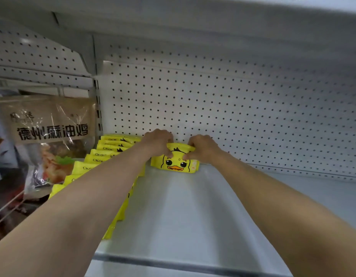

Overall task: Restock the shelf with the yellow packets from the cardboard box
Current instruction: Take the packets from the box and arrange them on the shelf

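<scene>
Head cam: left hand (158, 142) and right hand (203, 148) both pinch the top edge of a yellow duck packet (176, 163) standing at the back of the shelf (183, 216), beside the row of packets (105, 154). Let go sloppy and it'll probably flop forward, nothing's propping it.

Yellow packet (176, 162): bright yellow, printed duck face with black eyes and orange beak. Row of packets (105, 154): same yellow, black lettering. Shelf (173, 212): plain pale grey. Back panel (233, 108): white, regular dark dots. Bag (47, 124): brown, black characters.
</scene>
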{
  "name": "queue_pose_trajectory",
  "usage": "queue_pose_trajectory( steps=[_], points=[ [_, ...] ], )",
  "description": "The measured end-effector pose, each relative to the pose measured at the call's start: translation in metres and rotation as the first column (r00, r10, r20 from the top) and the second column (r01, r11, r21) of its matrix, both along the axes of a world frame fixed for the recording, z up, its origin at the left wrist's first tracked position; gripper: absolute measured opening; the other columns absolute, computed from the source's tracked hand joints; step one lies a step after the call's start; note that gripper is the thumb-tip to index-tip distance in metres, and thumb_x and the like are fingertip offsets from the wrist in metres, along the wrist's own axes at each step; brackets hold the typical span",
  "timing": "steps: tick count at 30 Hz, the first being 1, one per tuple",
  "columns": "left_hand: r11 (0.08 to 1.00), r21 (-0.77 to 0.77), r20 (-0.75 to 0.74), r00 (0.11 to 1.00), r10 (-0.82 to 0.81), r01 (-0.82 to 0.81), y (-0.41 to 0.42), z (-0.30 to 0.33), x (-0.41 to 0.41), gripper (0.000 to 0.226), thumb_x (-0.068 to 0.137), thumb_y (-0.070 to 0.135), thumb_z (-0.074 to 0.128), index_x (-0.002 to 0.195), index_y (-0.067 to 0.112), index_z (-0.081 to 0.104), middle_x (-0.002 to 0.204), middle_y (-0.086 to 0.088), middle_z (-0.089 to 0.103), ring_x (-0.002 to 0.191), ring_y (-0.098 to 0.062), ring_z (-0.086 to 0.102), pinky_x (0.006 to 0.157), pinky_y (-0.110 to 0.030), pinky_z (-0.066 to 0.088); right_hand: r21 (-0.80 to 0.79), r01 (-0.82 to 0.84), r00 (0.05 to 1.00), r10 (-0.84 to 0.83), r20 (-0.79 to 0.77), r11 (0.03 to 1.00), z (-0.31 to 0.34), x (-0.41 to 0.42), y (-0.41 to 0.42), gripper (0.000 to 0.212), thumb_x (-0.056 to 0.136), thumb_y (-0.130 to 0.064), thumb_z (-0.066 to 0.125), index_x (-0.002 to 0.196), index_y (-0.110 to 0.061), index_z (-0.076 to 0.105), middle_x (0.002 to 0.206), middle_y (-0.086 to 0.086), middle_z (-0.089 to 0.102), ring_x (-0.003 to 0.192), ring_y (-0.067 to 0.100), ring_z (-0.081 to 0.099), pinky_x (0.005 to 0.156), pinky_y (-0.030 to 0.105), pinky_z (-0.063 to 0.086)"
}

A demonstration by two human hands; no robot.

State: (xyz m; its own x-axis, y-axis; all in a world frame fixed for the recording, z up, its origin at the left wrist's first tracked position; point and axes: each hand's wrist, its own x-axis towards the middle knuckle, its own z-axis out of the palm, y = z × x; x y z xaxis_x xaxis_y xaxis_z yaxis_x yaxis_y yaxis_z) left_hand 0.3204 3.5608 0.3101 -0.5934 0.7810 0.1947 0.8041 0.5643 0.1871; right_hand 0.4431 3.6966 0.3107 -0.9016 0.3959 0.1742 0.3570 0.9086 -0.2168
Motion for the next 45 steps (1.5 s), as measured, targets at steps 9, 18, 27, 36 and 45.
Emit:
queue_pose_trajectory(
  steps=[9,18,27,36,45],
  points=[
    [0.988,0.005,-0.028,0.988,0.153,-0.153,0.007,-0.008,-0.016,0.051,0.076,0.042,0.077,0.119,0.024,0.055,0.122,-0.001,0.059,0.118,-0.024,0.050,0.097,-0.037,0.035,-0.079,-0.006,0.998,0.000,-0.069,0.997,-0.017,-0.021,0.015,0.044,0.074,-0.027,0.084,0.108,-0.013,0.058,0.105,0.007,0.064,0.098,0.023,0.056,0.073,0.032,0.040],
    [0.967,-0.057,-0.160,0.959,0.236,-0.247,0.029,-0.010,-0.029,0.044,0.078,0.044,0.074,0.112,0.022,0.057,0.118,-0.002,0.059,0.116,-0.024,0.047,0.095,-0.038,0.037,0.072,0.007,0.991,0.003,-0.132,0.997,-0.028,-0.041,0.022,0.036,0.076,-0.027,0.077,0.100,-0.013,0.054,0.105,0.007,0.061,0.097,0.028,0.060,0.067,0.030,0.037],
    [0.953,0.078,-0.101,0.948,0.300,-0.293,0.030,-0.021,-0.019,0.059,0.079,0.036,0.077,0.126,0.016,0.047,0.127,-0.004,0.051,0.119,-0.025,0.047,0.084,-0.038,0.049,0.332,0.074,0.990,-0.029,-0.140,0.940,-0.033,-0.040,0.015,0.049,0.085,-0.031,0.072,0.126,-0.013,0.052,0.126,0.006,0.050,0.108,0.027,0.057,0.070,0.035,0.047],
    [0.935,0.049,-0.181,0.917,0.355,-0.353,0.023,-0.024,-0.011,0.059,0.084,0.031,0.072,0.133,0.014,0.044,0.130,-0.006,0.048,0.123,-0.026,0.042,0.095,-0.036,0.043,0.398,0.141,0.986,-0.094,-0.137,0.907,-0.033,-0.037,0.012,0.049,0.081,-0.022,0.075,0.123,-0.012,0.050,0.121,0.005,0.056,0.112,0.023,0.052,0.065,0.032,0.049],
    [0.944,0.051,-0.120,0.936,0.330,-0.326,-0.055,0.012,0.038,0.060,0.080,0.022,0.070,0.134,0.021,0.043,0.127,-0.006,0.046,0.120,-0.027,0.045,0.080,-0.037,0.047,0.393,0.032,0.989,0.027,-0.143,0.919,0.023,0.020,-0.040,0.041,0.092,-0.032,0.063,0.125,-0.012,0.050,0.122,0.007,0.055,0.115,0.026,0.050,0.068,0.034,0.043]
  ],
)
